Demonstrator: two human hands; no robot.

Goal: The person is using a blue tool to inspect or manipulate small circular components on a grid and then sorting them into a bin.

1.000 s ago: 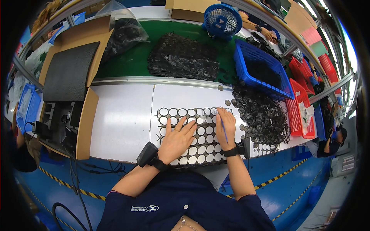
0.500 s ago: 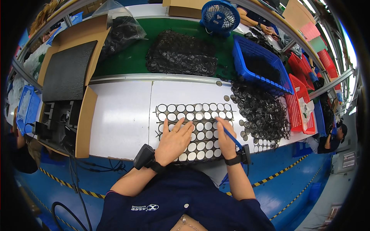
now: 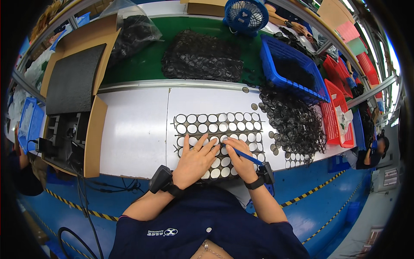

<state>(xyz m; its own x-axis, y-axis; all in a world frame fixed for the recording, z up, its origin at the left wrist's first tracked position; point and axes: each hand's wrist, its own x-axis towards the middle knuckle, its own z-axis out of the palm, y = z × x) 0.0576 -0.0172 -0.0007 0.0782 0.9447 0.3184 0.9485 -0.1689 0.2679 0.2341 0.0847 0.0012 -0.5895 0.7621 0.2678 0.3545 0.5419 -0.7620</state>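
Note:
On the white table lies a black sheet (image 3: 218,122) with rows of round openings that show white. My left hand (image 3: 195,159) rests flat on its left middle part, fingers spread and pointing away from me. In my right hand (image 3: 242,167) is a slim blue pen-like tool (image 3: 247,156), pinched with its shaft slanting back to the right. Its tip meets the sheet just right of my left fingertips; the very point is hard to make out. A dark watch-like device is strapped to each wrist. My hands cover some of the openings.
Right of the sheet is a heap of black round pieces (image 3: 291,121), with loose discs (image 3: 274,149) beside it. Behind stand a blue basket (image 3: 269,64), a blue fan (image 3: 246,17) and a black stack (image 3: 202,56). An open cardboard box (image 3: 97,136) stands left; red baskets (image 3: 334,116) right.
My right hand has moved left and nearer to me with the blue tool, from the upper rows to beside my left fingertips. The left hand stays almost in place.

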